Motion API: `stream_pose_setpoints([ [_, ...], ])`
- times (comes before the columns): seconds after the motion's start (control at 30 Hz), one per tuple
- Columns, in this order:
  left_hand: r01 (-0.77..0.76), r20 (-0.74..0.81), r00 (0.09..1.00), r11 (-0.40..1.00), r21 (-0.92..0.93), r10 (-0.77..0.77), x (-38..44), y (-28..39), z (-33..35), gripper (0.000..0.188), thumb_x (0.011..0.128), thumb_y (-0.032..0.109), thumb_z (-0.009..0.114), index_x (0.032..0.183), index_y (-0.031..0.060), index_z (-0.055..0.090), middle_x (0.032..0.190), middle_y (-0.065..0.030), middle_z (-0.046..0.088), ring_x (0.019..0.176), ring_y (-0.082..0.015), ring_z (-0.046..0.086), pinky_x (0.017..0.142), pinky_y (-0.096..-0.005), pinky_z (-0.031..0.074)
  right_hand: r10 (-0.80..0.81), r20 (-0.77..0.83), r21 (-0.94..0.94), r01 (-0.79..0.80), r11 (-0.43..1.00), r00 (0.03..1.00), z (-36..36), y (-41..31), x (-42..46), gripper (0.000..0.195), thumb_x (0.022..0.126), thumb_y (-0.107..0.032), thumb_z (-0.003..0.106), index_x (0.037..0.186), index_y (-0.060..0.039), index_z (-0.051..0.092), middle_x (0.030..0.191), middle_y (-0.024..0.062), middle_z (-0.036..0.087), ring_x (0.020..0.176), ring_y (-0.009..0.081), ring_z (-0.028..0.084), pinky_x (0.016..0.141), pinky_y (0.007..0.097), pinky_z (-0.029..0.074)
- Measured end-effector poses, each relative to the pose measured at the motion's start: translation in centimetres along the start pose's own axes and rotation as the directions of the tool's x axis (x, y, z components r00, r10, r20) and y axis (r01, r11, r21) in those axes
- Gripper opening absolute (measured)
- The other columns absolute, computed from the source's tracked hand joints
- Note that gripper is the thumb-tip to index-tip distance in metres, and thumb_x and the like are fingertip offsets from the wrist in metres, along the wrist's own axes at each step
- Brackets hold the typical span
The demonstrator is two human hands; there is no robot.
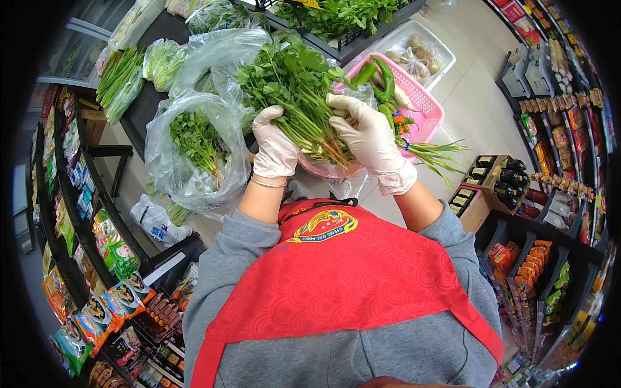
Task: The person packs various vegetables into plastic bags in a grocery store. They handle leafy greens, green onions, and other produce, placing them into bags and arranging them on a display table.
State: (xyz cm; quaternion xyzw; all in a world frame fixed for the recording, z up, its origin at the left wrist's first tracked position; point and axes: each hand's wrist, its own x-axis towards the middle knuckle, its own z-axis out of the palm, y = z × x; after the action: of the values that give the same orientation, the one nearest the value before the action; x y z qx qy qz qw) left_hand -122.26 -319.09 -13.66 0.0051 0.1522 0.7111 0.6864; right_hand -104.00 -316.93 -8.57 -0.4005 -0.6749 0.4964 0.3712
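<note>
Both hands wear whitish disposable gloves. My left hand (275, 143) is closed round the stems of a large bunch of leafy green herbs (291, 82), which look like cilantro or celery. At the right side of the same stems is my right hand (366, 138), its fingers bent against them; whether it grips them is hard to tell. The leaves point away from me, and brownish root ends hang toward me over a pink basket. Left of my left hand, an open clear plastic bag (160, 131) holds more of the leafy herbs (196, 138).
A pink plastic basket (429, 104) holds green peppers (385, 77) and a white radish (401, 98). Spring onions (429, 155) stick out over its edge. Behind are a white tray (444, 51) with bagged round produce and a black crate (347, 51) of greens. Stocked shelves flank both sides.
</note>
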Motion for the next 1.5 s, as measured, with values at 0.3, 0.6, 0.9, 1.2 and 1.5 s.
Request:
stream_pose_setpoints([
  [0.3, -0.029, 0.002, 1.0, 0.998, 0.054, 0.029, 0.2, -0.3, 0.0, 0.066, 0.066, 0.015, 0.059, 0.129, -0.0021, 0.048, 0.123, -0.0217, 0.058, 0.11, -0.0406, 0.057, 0.101, -0.0535, 0.045, -0.37, -0.038, -0.464, 0.311, 0.83, 0.928, -0.9, 1.4, 1.1, 0.02, 0.08, -0.005, 0.07, 0.099, -0.0055, 0.063, 0.089, 0.0073, 0.065, 0.081, 0.0196, 0.062, 0.072, 0.0315, 0.051],
  [0.6, -0.02, 0.046, 0.999, 0.999, 0.042, 0.018, 0.2, -0.5, 0.3, 0.066, 0.068, 0.013, 0.058, 0.131, -0.0032, 0.046, 0.126, -0.0227, 0.056, 0.113, -0.0408, 0.056, 0.104, -0.0525, 0.042, -0.381, 0.057, -0.771, 0.283, 0.57, 0.923, 0.1, 0.4, 1.2, 0.015, 0.08, -0.021, 0.067, 0.081, -0.0079, 0.059, 0.08, 0.0088, 0.056, 0.077, 0.0277, 0.058, 0.067, 0.039, 0.047],
  [0.9, 0.009, 0.034, 0.999, 1.0, -0.026, -0.008, 0.1, -0.4, 0.4, 0.056, 0.071, 0.011, 0.059, 0.125, -0.0026, 0.051, 0.122, -0.021, 0.059, 0.109, -0.0389, 0.058, 0.101, -0.0527, 0.044, -0.496, -0.054, -0.655, 0.344, 0.673, 0.867, 0.5, 0.7, 1.3, 0.012, 0.074, -0.006, 0.069, 0.076, -0.0086, 0.058, 0.074, 0.0074, 0.059, 0.065, 0.0275, 0.059, 0.061, 0.0378, 0.048],
  [1.2, 0.003, -0.041, 0.999, 0.998, -0.067, -0.005, 0.4, -0.4, 0.1, 0.055, 0.074, 0.015, 0.062, 0.125, -0.003, 0.051, 0.122, -0.0211, 0.059, 0.11, -0.0398, 0.058, 0.101, -0.0529, 0.044, -0.575, -0.023, -0.441, 0.508, 0.74, 0.818, 0.2, 1.5, 1.2, 0.022, 0.074, -0.006, 0.073, 0.091, -0.0073, 0.06, 0.084, 0.0086, 0.064, 0.075, 0.0284, 0.062, 0.067, 0.0366, 0.049],
  [1.5, 0.029, 0.014, 0.999, 0.999, -0.023, -0.029, 0.0, -0.7, 1.1, 0.055, 0.073, 0.012, 0.059, 0.125, -0.0034, 0.051, 0.122, -0.0219, 0.059, 0.11, -0.0402, 0.058, 0.101, -0.0525, 0.044, -0.45, 0.033, -0.792, 0.298, 0.532, 0.892, 0.9, 1.0, 1.7, 0.019, 0.08, -0.021, 0.069, 0.094, -0.0076, 0.064, 0.08, 0.0085, 0.061, 0.072, 0.0283, 0.06, 0.062, 0.0387, 0.047],
])
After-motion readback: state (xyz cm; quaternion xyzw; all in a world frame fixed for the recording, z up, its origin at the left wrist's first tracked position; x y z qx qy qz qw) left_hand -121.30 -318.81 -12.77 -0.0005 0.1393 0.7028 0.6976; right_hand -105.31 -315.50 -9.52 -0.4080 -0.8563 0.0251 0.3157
